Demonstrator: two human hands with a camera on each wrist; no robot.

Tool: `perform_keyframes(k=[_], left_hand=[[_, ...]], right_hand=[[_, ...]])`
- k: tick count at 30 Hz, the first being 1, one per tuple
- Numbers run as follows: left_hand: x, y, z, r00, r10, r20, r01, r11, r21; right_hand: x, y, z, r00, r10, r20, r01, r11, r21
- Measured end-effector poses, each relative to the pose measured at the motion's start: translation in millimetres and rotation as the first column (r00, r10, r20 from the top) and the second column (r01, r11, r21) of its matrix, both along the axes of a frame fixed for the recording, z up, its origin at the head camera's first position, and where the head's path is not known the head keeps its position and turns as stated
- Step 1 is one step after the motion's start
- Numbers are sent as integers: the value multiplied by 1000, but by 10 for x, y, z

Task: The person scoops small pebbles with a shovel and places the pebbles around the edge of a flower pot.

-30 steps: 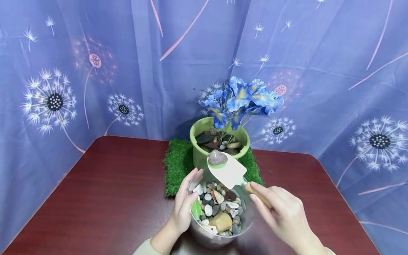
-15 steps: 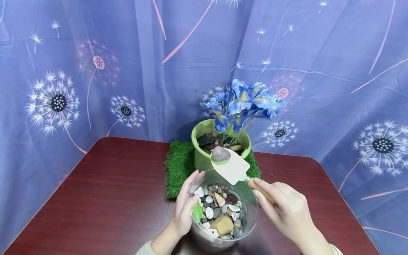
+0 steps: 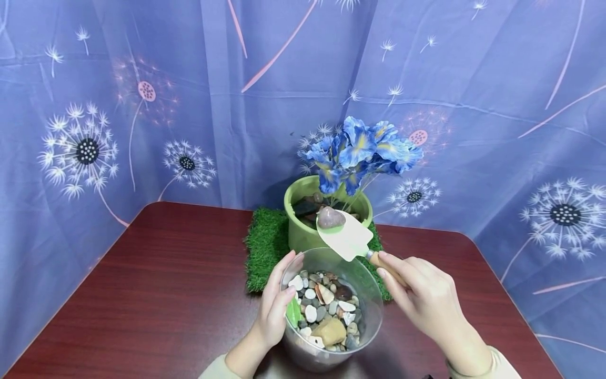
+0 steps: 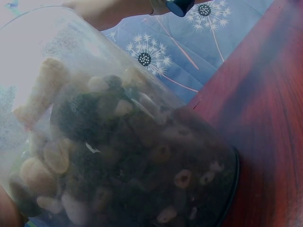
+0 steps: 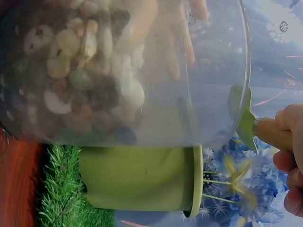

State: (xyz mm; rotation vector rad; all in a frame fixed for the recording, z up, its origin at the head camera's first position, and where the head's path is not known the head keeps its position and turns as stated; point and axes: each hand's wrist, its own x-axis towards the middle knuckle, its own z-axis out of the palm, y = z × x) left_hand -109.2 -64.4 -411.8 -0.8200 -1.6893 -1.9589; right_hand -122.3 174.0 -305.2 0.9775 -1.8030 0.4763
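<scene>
My left hand [image 3: 273, 308] holds the left side of a clear container [image 3: 371, 326], with the thumb at its rim. Inside lie several mixed pebbles [image 3: 321, 311], a large tan stone [image 3: 330, 330] and a green leaf-like piece [image 3: 293, 311]. My right hand [image 3: 426, 295] grips the wooden handle [image 3: 389, 269] of a small trowel [image 3: 347, 241]. On the trowel's pale green blade sits a purplish-grey stone [image 3: 330, 217], in front of the green flowerpot's [image 3: 303, 237] rim. The right wrist view shows the blade [image 5: 246, 125] beyond the container's mouth; the stone cannot be made out there.
Blue artificial irises [image 3: 360, 150] rise from the pot, which has stones inside. It stands on a square of artificial grass [image 3: 266, 247]. A red-brown table [image 3: 165, 295] lies beneath, with a dandelion-print curtain [image 3: 265, 126] behind.
My right hand has moved slightly up and away from me, taking the trowel and its stone further over the pot's front edge. The left hand stays at the container.
</scene>
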Motion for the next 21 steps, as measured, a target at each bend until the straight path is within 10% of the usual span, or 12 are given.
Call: perform_keyframes(k=[21], left_hand=[[0,0,-16,999,18,-31,-18,1000,-12]], right_hand=[[-141,117,71,994,-101,-31,102,993,63]])
